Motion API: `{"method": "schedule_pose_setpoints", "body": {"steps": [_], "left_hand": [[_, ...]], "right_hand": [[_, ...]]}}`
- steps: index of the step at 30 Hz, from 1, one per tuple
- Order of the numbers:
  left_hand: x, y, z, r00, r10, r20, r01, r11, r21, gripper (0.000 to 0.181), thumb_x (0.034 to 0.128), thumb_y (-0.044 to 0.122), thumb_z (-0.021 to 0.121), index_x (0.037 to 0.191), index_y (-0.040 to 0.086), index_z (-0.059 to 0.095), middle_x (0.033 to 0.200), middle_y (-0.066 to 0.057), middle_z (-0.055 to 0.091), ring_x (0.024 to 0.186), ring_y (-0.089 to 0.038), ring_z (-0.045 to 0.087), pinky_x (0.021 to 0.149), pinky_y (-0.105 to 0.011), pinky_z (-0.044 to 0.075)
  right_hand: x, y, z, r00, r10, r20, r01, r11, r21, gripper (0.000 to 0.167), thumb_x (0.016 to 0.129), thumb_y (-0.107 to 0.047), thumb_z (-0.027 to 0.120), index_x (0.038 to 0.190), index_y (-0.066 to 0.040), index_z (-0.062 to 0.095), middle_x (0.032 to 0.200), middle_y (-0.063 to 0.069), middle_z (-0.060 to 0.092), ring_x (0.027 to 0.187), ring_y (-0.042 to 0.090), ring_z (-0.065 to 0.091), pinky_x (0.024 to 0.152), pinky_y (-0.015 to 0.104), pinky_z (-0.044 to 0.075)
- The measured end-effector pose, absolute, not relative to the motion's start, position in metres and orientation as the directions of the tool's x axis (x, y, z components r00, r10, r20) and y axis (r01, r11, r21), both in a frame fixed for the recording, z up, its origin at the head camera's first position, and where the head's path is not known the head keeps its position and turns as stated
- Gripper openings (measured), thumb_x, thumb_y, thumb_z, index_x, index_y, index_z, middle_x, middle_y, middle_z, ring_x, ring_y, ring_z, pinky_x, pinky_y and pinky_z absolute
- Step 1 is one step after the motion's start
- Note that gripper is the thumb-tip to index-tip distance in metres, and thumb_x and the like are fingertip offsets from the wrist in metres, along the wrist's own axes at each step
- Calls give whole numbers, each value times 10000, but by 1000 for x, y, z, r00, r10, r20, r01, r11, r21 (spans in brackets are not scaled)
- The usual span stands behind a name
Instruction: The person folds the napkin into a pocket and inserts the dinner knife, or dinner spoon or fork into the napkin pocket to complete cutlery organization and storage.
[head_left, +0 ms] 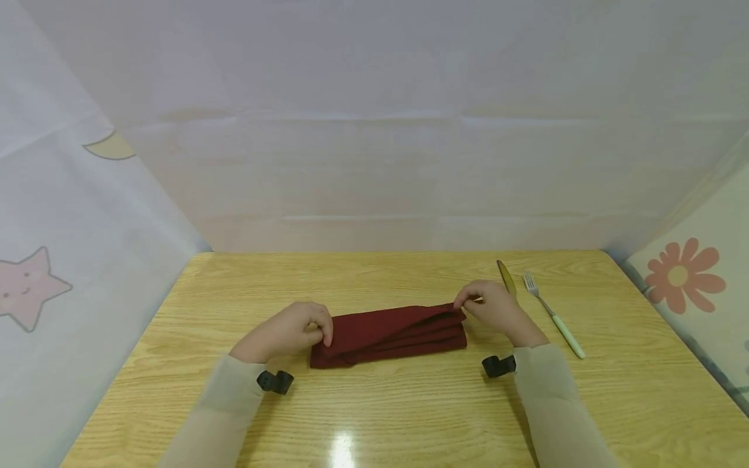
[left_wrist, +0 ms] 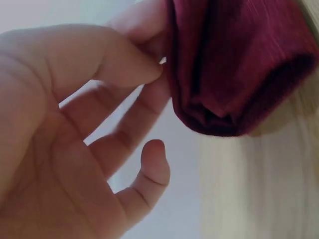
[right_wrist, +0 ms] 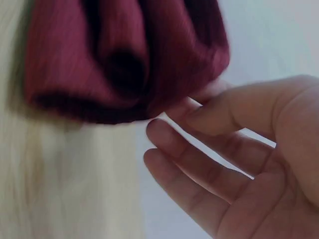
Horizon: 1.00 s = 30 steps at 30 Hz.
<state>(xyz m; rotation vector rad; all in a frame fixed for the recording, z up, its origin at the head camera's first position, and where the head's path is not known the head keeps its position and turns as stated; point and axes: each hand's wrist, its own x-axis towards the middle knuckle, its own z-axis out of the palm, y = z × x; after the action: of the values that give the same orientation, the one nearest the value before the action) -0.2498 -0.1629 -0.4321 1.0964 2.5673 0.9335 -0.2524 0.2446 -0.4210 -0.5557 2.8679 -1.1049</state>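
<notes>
Dark red cloth (head_left: 380, 333), folded into a long strip, is at the middle of the wooden table (head_left: 398, 416). The left hand (head_left: 295, 328) pinches its left end. The right hand (head_left: 494, 304) pinches the far corner at its right end. Folds run slanted between them. A knife (head_left: 506, 275) is partly hidden behind the right hand, and a fork (head_left: 550, 312) with a pale green handle is beside it.
</notes>
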Motion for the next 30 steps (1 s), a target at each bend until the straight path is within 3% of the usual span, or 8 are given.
{"method": "schedule_pose_setpoints", "body": {"steps": [6, 13, 16, 19, 22, 25, 28, 30], "left_hand": [[-234, -139, -428, -729, 681, 69, 611, 602, 514, 282, 980, -23, 526, 908, 181, 706, 950, 84, 614, 841, -94, 569, 782, -325, 521], [-218, -110, -433, -744, 666, 62, 611, 639, 467, 317, 980, 178, 683, 1290, 134, 632, 1374, -72, 563, 1287, -294, 532, 1098, -596, 365], [-217, -112, -436, -759, 647, 73, 613, 672, 415, 361, 903, 129, 763, 1244, 156, 646, 1336, -61, 587, 1252, -286, 555, 1093, -671, 315], [-220, -115, -439, -760, 643, 101, 622, 672, 403, 255, 891, 35, 712, 1107, 156, 652, 1121, 4, 628, 990, -196, 606, 971, -503, 469], [-223, -118, -440, -758, 643, 107, 619, 659, 426, 172, 917, 26, 638, 987, 179, 601, 932, 78, 559, 770, -122, 496, 779, -355, 466], [-223, -120, -437, -758, 645, 92, 611, 654, 445, 155, 930, 55, 620, 925, 196, 557, 898, 98, 507, 747, -100, 459, 964, -458, 471], [-222, -118, -435, -748, 661, 63, 623, 665, 412, 141, 931, 105, 638, 875, 214, 569, 1002, 83, 583, 854, -110, 574, 1133, -657, 277], [-219, -115, -433, -750, 660, 43, 625, 685, 374, 50, 958, 156, 645, 925, 188, 625, 1100, 34, 628, 989, -153, 631, 1158, -663, 218]], "right_hand": [[-237, 213, -410, -894, -434, 115, -417, 710, -567, 178, 983, -8, 622, 1001, -124, 755, 1099, 30, 695, 1072, 282, 645, 920, 497, 529], [-224, 185, -411, -831, -557, -19, -471, 720, -509, 195, 918, -46, 742, 1109, -85, 724, 1139, 31, 674, 1096, 259, 634, 921, 434, 532], [-222, 181, -412, -835, -548, -40, -457, 732, -505, 264, 892, -70, 781, 1144, -70, 701, 1141, 38, 667, 1079, 249, 628, 923, 437, 527], [-220, 180, -411, -853, -519, -55, -421, 746, -516, 295, 886, -86, 793, 1158, -74, 681, 1132, 34, 661, 1044, 223, 622, 900, 421, 528], [-219, 179, -409, -870, -489, -67, -382, 753, -536, 277, 898, -96, 782, 1153, -78, 675, 1107, 27, 655, 989, 194, 610, 855, 393, 525], [-217, 179, -406, -874, -482, -66, -376, 755, -538, 251, 913, -120, 770, 1141, -71, 677, 1087, 30, 654, 953, 186, 601, 829, 388, 522], [-214, 175, -405, -873, -486, -51, -393, 761, -516, 184, 959, -125, 712, 1128, -56, 686, 1094, 45, 654, 973, 204, 614, 850, 408, 525], [-212, 170, -407, -876, -481, -42, -400, 772, -495, 154, 991, -128, 666, 1123, -55, 695, 1105, 49, 651, 987, 205, 619, 865, 413, 528]]}}
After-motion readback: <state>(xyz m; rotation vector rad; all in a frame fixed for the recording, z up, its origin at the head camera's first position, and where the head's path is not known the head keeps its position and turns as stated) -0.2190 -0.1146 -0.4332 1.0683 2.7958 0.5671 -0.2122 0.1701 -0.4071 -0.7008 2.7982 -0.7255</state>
